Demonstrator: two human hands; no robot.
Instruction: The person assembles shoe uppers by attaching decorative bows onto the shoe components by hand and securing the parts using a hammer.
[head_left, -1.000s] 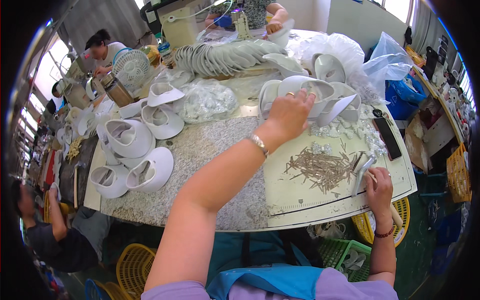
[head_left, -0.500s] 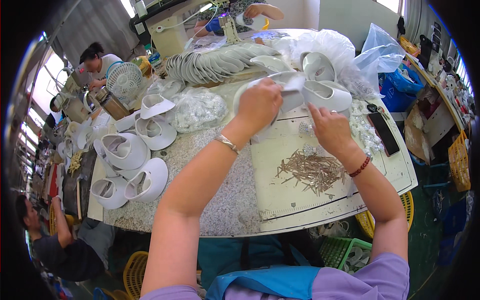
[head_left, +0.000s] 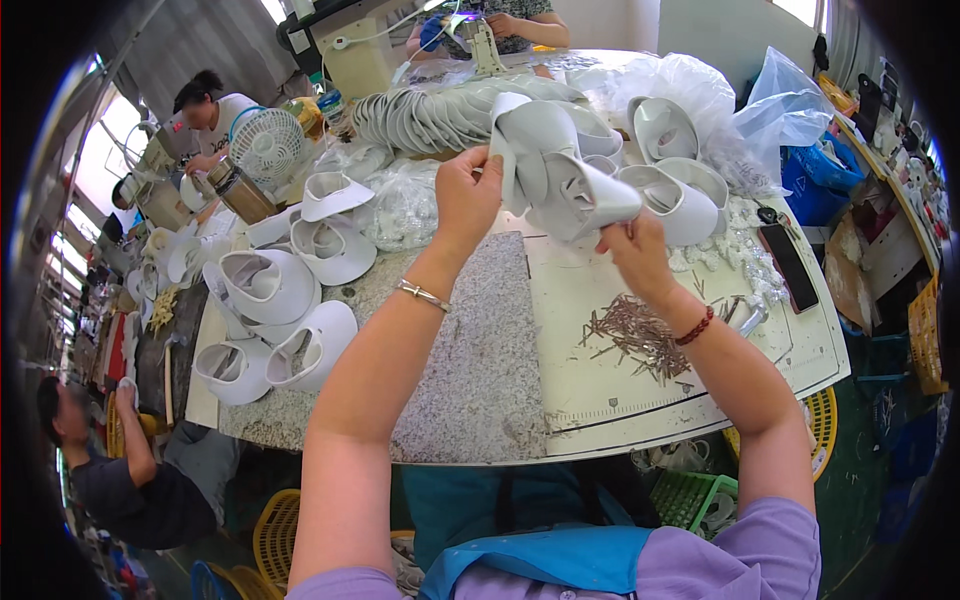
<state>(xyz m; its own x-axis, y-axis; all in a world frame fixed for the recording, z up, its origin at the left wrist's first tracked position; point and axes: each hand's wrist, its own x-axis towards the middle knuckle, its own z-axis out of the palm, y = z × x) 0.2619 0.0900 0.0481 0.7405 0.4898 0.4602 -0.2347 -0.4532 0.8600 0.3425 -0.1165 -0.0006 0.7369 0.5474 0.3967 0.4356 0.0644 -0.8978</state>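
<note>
Above the far middle of the table I hold up a white shoe upper (head_left: 562, 180), tilted and spread between both hands. My left hand (head_left: 470, 196) pinches its left edge between thumb and fingers. At the lower right corner of the same piece, my right hand (head_left: 640, 258) is closed on it, the fingers curled. More white uppers (head_left: 690, 205) stand just beyond and to the right of it. Below my right hand lies a heap of thin brownish strips (head_left: 640, 338).
A speckled stone slab (head_left: 460, 350) covers the table's middle, with several white uppers (head_left: 265, 290) to its left. Behind lie a long row of grey-white pieces (head_left: 420, 120) and plastic bags (head_left: 680, 90). A phone (head_left: 788, 266) rests at right. Other people work at far left and opposite.
The upper has been turned and spread open toward me. My left hand has shifted left to its edge; my right hand now grips its lower corner. The whole view has shifted slightly.
</note>
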